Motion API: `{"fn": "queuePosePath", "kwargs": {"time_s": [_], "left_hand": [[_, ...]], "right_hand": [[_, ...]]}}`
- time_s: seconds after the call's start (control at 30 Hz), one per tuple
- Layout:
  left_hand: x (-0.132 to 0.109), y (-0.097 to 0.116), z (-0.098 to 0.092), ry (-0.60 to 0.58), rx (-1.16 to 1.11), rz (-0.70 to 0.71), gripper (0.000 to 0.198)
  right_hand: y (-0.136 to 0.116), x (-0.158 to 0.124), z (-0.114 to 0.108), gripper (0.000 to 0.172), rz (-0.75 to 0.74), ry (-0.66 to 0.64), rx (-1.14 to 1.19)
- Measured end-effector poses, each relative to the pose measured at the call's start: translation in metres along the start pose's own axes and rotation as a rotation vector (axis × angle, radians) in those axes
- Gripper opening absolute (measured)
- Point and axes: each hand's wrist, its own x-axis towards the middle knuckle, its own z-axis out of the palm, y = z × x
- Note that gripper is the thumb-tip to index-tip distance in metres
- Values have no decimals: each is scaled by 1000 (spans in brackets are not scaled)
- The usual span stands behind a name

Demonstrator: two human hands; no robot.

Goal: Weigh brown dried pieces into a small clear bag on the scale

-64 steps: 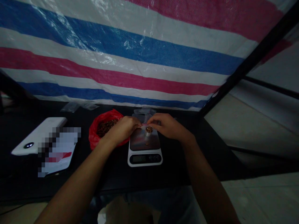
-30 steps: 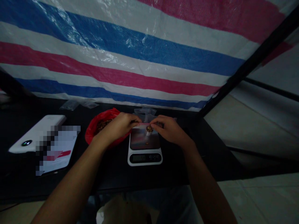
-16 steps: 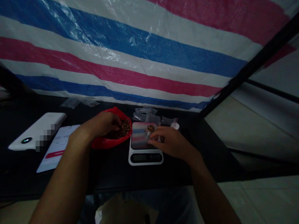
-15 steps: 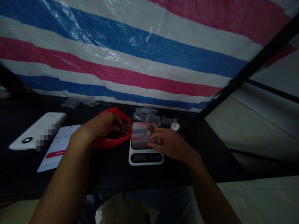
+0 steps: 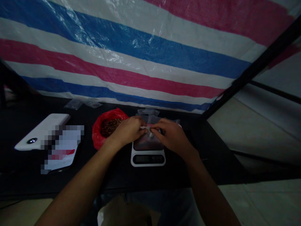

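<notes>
On the plate of a white kitchen scale [image 5: 148, 161] sits a small, light-coloured cup [image 5: 151, 134], largely hidden by fingers. My left hand [image 5: 133, 128] reaches in from the left, its fingertips pinched together at the cup's rim; what they hold is too small to see. From the right, my right hand [image 5: 172, 135] has its thumb and fingers closed at the cup's edge. Left of the scale, an open red plastic bag [image 5: 97, 135] holds many brown, bean-like grains [image 5: 110, 126], partly behind my left hand.
A white power bank [image 5: 44, 128] and a phone [image 5: 70, 149] lie at the left of the black table [image 5: 113, 175]. Clear plastic bags [image 5: 73, 104] are at the back, with more plastic packets [image 5: 148, 112] behind the scale. A striped sheet [image 5: 131, 66] hangs behind.
My left hand has come out of the red bag and moved right to the cup on the scale. My right hand has shifted slightly up, nearer the cup's rim.
</notes>
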Motion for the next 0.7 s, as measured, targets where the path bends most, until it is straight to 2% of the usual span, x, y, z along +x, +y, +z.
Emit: {"fn": "queuePosePath", "kwargs": {"time_s": [0.17, 0.27, 0.53, 0.7], "left_hand": [[1, -1, 5, -22, -17, 16, 20], [1, -1, 4, -7, -40, 13, 22], [4, -3, 12, -1, -51, 61, 20], [6, -4, 6, 113, -225, 54, 19]], "right_hand": [[0, 5, 2, 18, 0, -82, -28], [0, 4, 0, 20, 10, -84, -12], [14, 6, -7, 19, 23, 51, 125], [34, 17, -4, 17, 44, 175, 222]]}}
